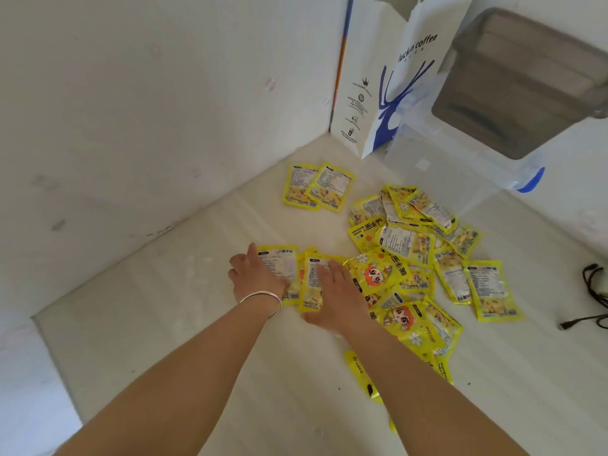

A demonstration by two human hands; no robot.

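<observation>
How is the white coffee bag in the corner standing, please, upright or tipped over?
Upright: the coffee bag stands on its base beside the wall, top edge up.

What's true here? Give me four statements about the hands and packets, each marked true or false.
1. The left hand wears a silver bracelet. True.
2. The right hand grips the paper bag. False: it rests flat on a yellow packet.
3. Two packets lie apart from the pile, nearer the wall. True.
4. The black cable lies beside the left hand. False: it lies at the far right edge, away from both hands.
</observation>
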